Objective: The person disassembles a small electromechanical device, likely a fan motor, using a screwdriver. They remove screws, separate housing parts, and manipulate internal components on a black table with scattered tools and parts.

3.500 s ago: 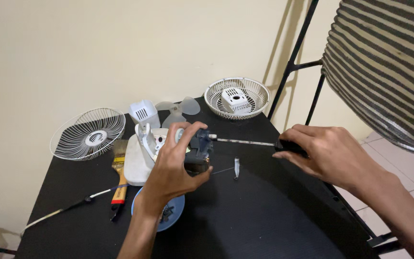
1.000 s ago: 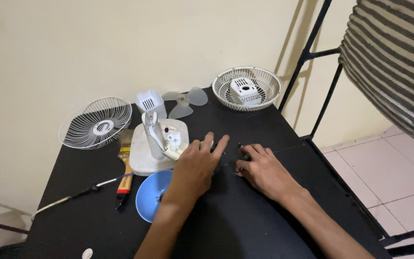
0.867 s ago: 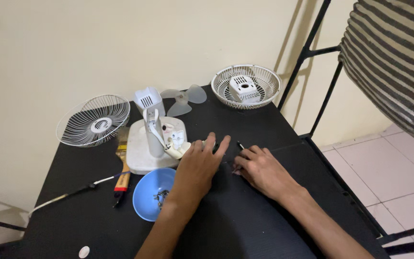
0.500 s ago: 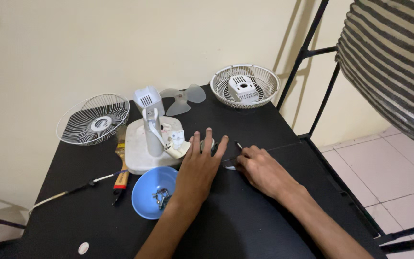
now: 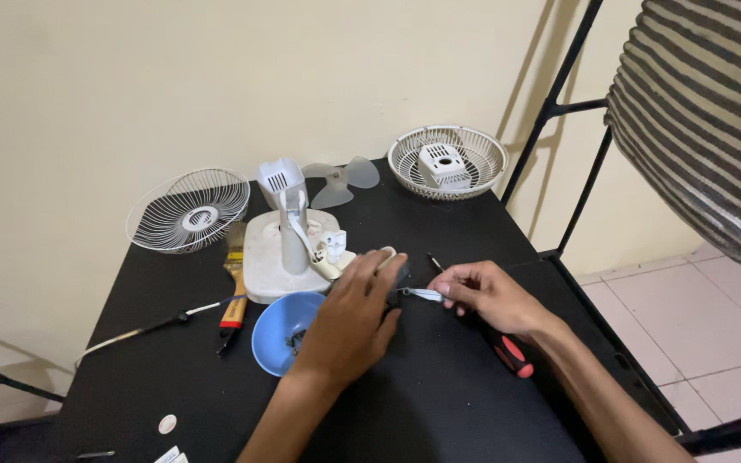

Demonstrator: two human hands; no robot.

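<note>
Here, largest first:
Table [image 5: 439, 411]: black top carrying every part.
Fan base [image 5: 278, 257]: white stand with upright post, left of centre.
Grilles: front grille [image 5: 188, 208] far left; rear grille [image 5: 448, 160] far right, a white housing inside it.
Left hand [image 5: 349, 321]: palm down, fingers together over a dark part [image 5: 398, 276] that is mostly hidden.
Right hand [image 5: 486, 294]: fingertips pinched on a small white piece [image 5: 426, 294], just right of the left hand.
Blue bowl [image 5: 282, 333]: near left, beside the left wrist.
Screwdriver [image 5: 508, 351]: red-black handle under the right wrist.

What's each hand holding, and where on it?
Right hand: thin white strip, pinched at its right end. Left hand covers a dark part; grip hidden.
</note>
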